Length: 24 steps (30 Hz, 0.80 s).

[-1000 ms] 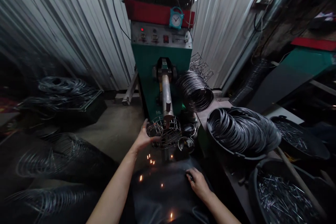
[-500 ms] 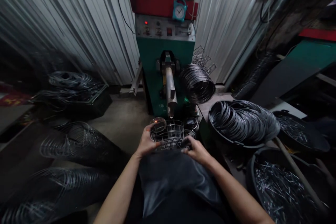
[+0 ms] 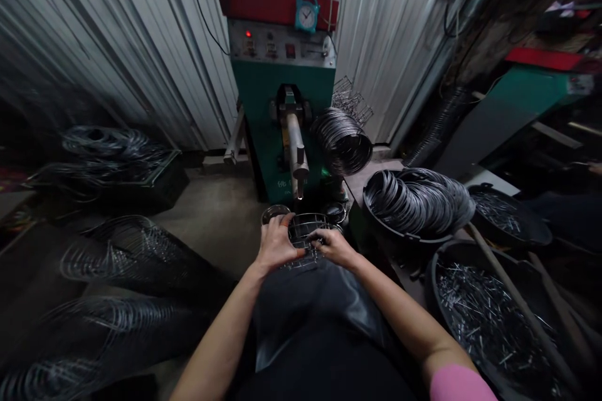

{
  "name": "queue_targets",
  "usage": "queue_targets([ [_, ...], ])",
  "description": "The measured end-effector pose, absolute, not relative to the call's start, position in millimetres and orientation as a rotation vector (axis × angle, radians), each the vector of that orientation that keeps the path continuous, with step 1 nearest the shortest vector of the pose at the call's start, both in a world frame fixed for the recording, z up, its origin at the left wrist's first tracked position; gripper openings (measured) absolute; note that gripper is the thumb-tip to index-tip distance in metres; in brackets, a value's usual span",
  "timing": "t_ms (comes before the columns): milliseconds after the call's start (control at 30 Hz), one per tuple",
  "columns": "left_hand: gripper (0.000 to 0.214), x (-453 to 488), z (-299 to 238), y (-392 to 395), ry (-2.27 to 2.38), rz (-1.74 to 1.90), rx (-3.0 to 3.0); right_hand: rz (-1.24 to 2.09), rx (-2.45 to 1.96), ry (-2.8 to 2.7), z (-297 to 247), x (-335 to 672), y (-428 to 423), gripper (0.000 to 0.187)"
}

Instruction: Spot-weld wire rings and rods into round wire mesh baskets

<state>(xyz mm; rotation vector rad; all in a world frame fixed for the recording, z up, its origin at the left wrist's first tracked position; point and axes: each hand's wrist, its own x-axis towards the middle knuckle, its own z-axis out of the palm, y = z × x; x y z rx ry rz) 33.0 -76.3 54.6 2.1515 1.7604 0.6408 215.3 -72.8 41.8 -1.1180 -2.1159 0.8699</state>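
Observation:
A round wire basket frame (image 3: 308,223) of thin metal rods sits low in front of me, just above the dark apron (image 3: 324,301) on my lap. My left hand (image 3: 277,243) is curled round its left side, thumb toward me. At its near right part, my right hand (image 3: 333,245) has fingers pinched together; whatever tiny piece they grip is hidden. Just beyond stands a green spot welder (image 3: 258,94) whose electrode arm (image 3: 295,144) points toward me, its tip above the basket's far edge. A small round metal piece (image 3: 275,212) shows behind my left fingers.
Wire rings (image 3: 343,141) hang at the machine's right. Tubs of wire rings (image 3: 423,203) and short metal rods (image 3: 489,319) stand on the right, a wooden handle (image 3: 512,294) across one. Stacked wire frames (image 3: 117,250) and a crate of wire (image 3: 160,182) lie left.
The view has turned a little to the right. My right hand has shifted left along the basket, closer to my left hand, which has moved further over the basket's left side.

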Motion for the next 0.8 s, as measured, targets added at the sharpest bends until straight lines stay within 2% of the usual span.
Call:
queue_targets([
  [200,0.086,30,50,-73,1.74,0.652,2.155,0.791,-0.987,-2.315,45,226,-70,0.029],
  [467,0.09,32,45,-64,1.724,0.609,2.15,0.755,-0.952,-2.303,35,224,-62,0.019],
  [800,0.087,27,41,-43,1.705,0.585,2.14,0.692,-0.929,-2.324,28,222,-46,0.021],
])
